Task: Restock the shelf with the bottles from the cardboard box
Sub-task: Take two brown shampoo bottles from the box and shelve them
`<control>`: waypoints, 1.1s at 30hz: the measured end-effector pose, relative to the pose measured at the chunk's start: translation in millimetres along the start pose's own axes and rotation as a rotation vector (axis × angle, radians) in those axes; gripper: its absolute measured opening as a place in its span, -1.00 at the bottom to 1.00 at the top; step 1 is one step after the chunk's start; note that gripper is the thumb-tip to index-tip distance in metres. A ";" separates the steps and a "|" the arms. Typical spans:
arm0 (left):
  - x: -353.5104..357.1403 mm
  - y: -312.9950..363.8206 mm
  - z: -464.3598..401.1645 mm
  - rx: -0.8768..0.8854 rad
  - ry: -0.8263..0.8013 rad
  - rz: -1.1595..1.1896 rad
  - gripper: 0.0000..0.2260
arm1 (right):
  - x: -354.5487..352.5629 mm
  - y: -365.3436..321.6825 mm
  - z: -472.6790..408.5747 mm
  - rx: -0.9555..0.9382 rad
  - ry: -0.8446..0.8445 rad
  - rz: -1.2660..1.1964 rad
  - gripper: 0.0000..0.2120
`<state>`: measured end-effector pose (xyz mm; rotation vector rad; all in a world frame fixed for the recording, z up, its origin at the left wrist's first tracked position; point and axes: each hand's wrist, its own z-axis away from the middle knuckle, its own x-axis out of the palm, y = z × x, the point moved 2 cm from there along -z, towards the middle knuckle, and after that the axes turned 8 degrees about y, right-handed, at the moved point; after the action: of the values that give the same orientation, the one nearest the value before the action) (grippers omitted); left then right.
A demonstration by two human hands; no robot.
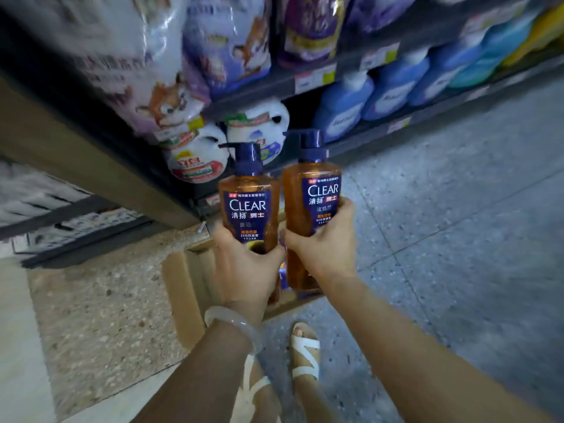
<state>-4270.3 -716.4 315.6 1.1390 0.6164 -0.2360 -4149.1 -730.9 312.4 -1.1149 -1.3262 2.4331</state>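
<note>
I hold two amber shampoo bottles with dark blue pump tops and blue "CLEAR" labels, upright and side by side. My left hand (pixel 244 267) grips the left bottle (pixel 247 203) around its lower part. The right bottle (pixel 311 196) sits slightly higher, with my right hand (pixel 323 239) wrapped around its lower half. Below my hands the open cardboard box (pixel 183 288) stands on the floor, mostly hidden by my arms. A bit of blue packaging shows inside it between my wrists. The shelf (pixel 274 83) rises ahead, tilted in view.
White detergent jugs (pixel 259 129) fill the low shelf just behind the bottles. Blue detergent bottles (pixel 390 87) line the shelf to the right, with large purple bags (pixel 225 41) above. A brown shelf end panel (pixel 91 166) runs at left. My sandalled feet (pixel 305 346) stand on speckled floor.
</note>
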 end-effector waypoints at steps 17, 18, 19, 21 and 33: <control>-91.5 331.9 159.5 0.624 -0.015 0.205 -0.29 | -322.3 -197.7 67.8 -0.238 0.436 -0.319 -0.22; -86.5 343.3 172.3 0.635 -0.031 0.212 -0.28 | -340.3 -198.0 66.3 -0.244 0.448 -0.328 -0.22; -79.2 353.4 184.9 0.644 -0.046 0.214 -0.28 | -357.7 -197.3 64.4 -0.246 0.454 -0.333 -0.22; -58.7 371.9 211.8 0.663 -0.057 0.228 -0.26 | -394.4 -193.2 58.2 -0.268 0.474 -0.348 -0.21; 107.5 496.2 377.5 0.677 -0.150 0.286 -0.22 | -635.7 -137.0 -25.9 -0.294 0.637 -0.278 -0.27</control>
<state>-3819.3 -836.0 742.9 1.8239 0.2287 -0.2901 -3707.7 -921.3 751.0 -1.4840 -1.4979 1.5261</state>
